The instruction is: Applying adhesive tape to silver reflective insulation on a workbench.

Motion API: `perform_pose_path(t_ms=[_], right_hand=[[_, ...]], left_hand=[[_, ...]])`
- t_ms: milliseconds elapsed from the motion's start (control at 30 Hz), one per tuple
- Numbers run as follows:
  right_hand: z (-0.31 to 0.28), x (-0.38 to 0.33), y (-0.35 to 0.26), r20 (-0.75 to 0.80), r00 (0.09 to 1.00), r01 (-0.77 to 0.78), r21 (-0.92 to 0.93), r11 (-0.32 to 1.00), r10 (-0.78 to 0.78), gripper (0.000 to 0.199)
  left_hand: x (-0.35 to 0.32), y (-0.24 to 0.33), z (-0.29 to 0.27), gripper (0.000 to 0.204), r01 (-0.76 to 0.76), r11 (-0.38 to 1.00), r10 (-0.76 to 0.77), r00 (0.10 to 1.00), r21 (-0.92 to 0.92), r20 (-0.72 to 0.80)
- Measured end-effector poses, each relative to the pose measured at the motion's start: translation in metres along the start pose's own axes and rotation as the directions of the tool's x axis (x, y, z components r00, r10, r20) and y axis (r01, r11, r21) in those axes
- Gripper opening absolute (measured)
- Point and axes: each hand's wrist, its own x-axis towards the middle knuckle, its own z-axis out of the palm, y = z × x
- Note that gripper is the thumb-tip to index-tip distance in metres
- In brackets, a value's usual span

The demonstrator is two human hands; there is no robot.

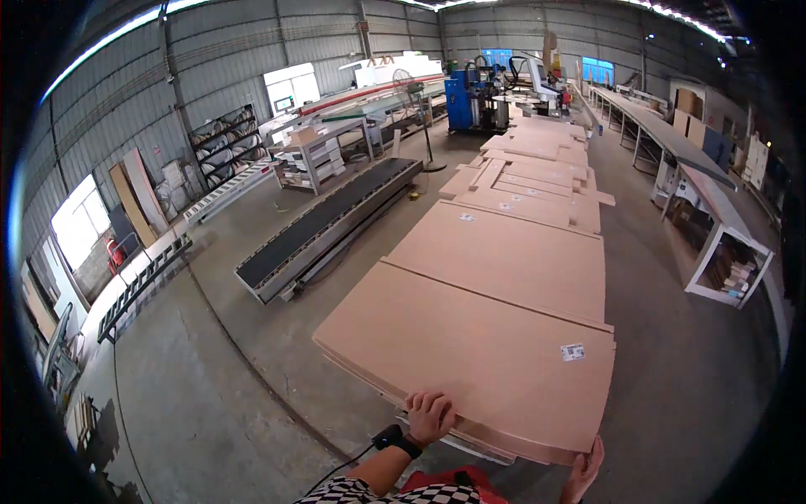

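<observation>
A large flat brown cardboard-coloured panel lies on top of a stack right in front of me, with a small white label near its right side. My left hand grips the panel's near edge, fingers curled over the top. My right hand holds the near right corner from below, fingers flat against the edge. A black band sits on my left wrist, with a thin cable trailing from it. My sleeve is black-and-white checked.
More brown panels lie in a row reaching back toward a blue machine. A black conveyor belt runs along the left. A white shelf table stands right. Roller racks line the left wall. Bare concrete floor surrounds the stack.
</observation>
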Motion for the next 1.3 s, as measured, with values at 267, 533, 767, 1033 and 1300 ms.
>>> perform_pose_path(t_ms=[267, 533, 767, 1033, 1300], right_hand=[[0.001, 0.003, -0.002, 0.028, 0.998, 0.058, 0.061, 0.996, -0.059, 0.050], [0.007, 0.002, -0.002, -0.018, 0.989, 0.146, -0.086, 0.986, -0.148, 0.052], [0.002, -0.002, -0.015, 0.015, 0.999, -0.032, -0.042, 0.999, 0.033, 0.055], [0.003, 0.000, -0.017, 0.029, 0.994, -0.102, -0.006, 0.995, 0.102, 0.062], [0.006, 0.001, -0.009, -0.003, 0.999, -0.033, 0.005, 0.999, 0.033, 0.063]], left_hand=[[-0.001, -0.003, -0.006, 0.029, -0.022, 1.000, 0.022, 0.997, -0.007, 0.071], [-0.004, -0.004, 0.002, 0.031, 0.009, 1.000, -0.009, 0.998, -0.001, 0.061], [-0.004, -0.004, 0.002, 0.029, -0.020, 0.999, 0.020, 1.000, -0.038, 0.002], [-0.001, -0.006, -0.004, 0.032, -0.046, 0.998, 0.048, 0.998, -0.044, 0.046], [-0.005, -0.008, 0.002, 0.039, -0.049, 0.998, 0.050, 0.998, -0.041, 0.026]])
